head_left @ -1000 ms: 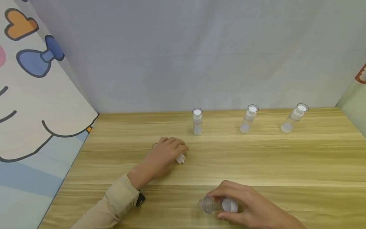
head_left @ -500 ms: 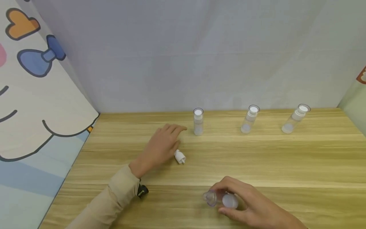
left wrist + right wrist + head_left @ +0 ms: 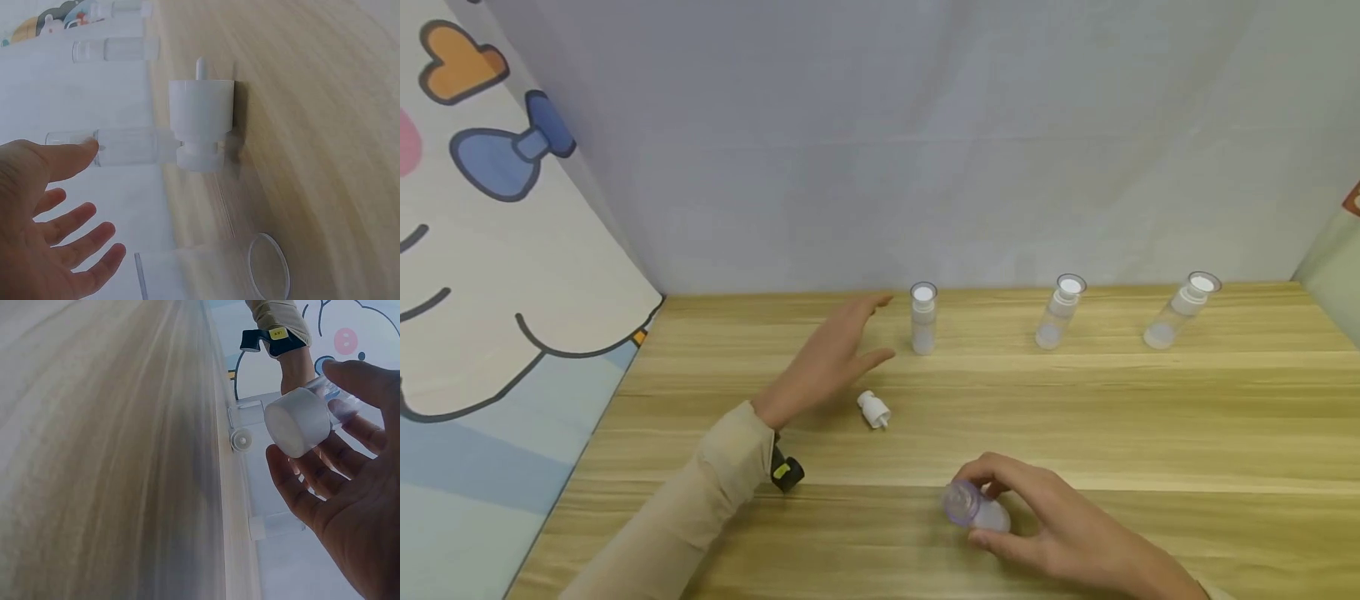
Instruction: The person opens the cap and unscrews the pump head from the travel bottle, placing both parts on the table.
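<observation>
My right hand (image 3: 1045,525) grips a small clear bottle (image 3: 989,514) with a white base, tilted above the table's near part; its open neck points up and left. In the right wrist view the white base (image 3: 297,422) faces the camera between thumb and fingers. My left hand (image 3: 827,354) is held with fingers spread, left of the nearest standing pump bottle (image 3: 923,329), apart from it and holding nothing. Beneath it on the wood lies a white pump head (image 3: 874,410) on its side. A clear cap (image 3: 200,269) lies near it in the left wrist view, hidden in the head view.
Two more capped pump bottles, a middle one (image 3: 1056,321) and a right one (image 3: 1176,317), stand along the back of the wooden table (image 3: 1120,408). A pale curtain (image 3: 970,150) rises behind. A cartoon-printed panel (image 3: 512,275) borders the left side.
My left hand has left the pump head and clear cap lying, moved away toward the back and spread its fingers. My right hand has tipped the bottle's neck more upward.
</observation>
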The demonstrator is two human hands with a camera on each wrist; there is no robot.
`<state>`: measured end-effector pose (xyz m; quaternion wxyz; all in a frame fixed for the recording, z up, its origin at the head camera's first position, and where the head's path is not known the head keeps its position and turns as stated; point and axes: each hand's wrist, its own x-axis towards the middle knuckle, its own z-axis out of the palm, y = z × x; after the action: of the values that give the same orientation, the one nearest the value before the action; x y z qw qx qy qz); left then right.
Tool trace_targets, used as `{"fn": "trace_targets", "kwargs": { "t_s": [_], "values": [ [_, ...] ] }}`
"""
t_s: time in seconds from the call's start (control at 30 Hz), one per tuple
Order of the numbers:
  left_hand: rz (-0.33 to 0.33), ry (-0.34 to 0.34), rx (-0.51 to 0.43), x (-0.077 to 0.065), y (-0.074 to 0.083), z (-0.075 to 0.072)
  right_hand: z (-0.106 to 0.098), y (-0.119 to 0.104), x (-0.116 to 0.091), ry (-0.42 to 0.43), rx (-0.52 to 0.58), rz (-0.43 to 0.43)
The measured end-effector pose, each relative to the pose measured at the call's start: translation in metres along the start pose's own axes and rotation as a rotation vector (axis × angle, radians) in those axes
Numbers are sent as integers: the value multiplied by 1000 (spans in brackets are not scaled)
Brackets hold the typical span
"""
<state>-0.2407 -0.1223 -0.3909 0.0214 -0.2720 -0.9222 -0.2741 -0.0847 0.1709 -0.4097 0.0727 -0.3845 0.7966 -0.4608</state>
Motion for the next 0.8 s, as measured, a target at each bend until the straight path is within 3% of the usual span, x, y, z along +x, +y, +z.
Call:
{"fn": "trace_targets", "kwargs": {
  "t_s": [0.43, 0.63, 0.8],
  "values": [
    [4, -15, -109, 29, 5, 3, -3, 5, 17, -1, -24, -79],
    [-29, -59, -163, 45, 8, 1, -2, 8, 26, 6, -90, -109],
    [-60, -56, -221, 53, 8, -1, -3, 11, 34, 21, -121, -146]
  ]
}}
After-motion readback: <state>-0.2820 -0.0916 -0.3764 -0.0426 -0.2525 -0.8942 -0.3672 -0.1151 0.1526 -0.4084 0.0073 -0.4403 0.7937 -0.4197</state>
